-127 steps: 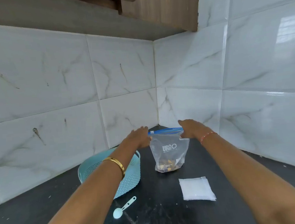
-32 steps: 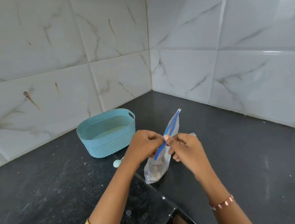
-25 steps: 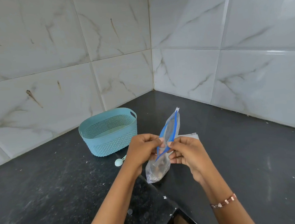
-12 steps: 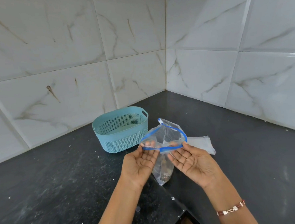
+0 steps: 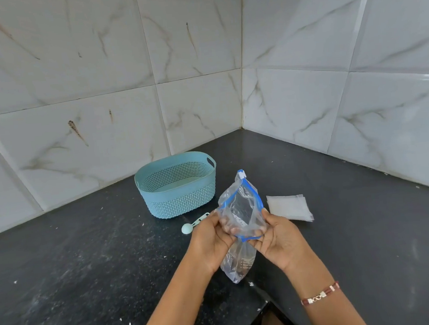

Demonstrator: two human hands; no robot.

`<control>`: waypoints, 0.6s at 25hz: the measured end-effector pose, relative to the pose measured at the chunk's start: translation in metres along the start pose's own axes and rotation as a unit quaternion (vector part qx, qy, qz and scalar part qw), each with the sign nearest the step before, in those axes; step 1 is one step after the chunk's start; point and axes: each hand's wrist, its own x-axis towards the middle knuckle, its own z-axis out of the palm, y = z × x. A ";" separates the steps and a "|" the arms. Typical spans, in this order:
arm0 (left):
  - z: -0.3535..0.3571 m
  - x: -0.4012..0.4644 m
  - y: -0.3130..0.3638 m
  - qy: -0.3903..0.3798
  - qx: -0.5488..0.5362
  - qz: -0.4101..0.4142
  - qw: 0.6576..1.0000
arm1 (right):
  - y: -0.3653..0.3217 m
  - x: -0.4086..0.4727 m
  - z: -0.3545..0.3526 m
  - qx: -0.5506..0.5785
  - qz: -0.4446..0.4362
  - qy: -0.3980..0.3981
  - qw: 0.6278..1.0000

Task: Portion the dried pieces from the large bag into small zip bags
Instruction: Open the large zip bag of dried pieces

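I hold the large clear bag [image 5: 239, 211] with a blue zip rim above the black counter [image 5: 87, 262]. Its mouth is spread wide open. My left hand [image 5: 209, 239] grips the left side of the rim and my right hand [image 5: 278, 239] grips the right side. The bag's lower part hangs down between my wrists, with brownish dried pieces dimly visible inside. A flat stack of small clear zip bags [image 5: 290, 207] lies on the counter just right of my hands. A pale blue measuring spoon [image 5: 193, 223] lies to the left, partly behind my left hand.
A light blue perforated basket [image 5: 175, 184] stands behind the spoon, near the left tiled wall. White marble-look tiled walls meet in a corner at the back. The counter's inner corner edge [image 5: 263, 304] sits close below my wrists.
The bag came from the back corner toward me. My hands pulled its zip rim apart, and the mouth now gapes wider and tilts toward me.
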 end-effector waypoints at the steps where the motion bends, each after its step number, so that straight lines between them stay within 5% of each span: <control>1: -0.003 0.000 -0.001 -0.006 0.050 0.021 0.999 | 0.002 0.001 -0.002 -0.037 -0.029 0.017 0.999; 4: -0.007 -0.002 -0.002 -0.019 0.161 0.065 0.985 | -0.002 -0.004 0.000 -0.211 -0.125 0.040 0.969; 9: -0.003 -0.001 -0.004 0.035 0.320 0.132 0.937 | -0.001 0.000 0.007 -0.419 -0.281 0.067 0.861; 13: 0.000 0.000 -0.008 0.024 0.304 0.122 0.945 | 0.006 0.002 0.013 -0.494 -0.315 0.034 0.810; 15: 0.005 -0.001 -0.005 0.029 0.247 0.088 0.965 | 0.006 0.004 0.015 -0.485 -0.305 0.028 0.819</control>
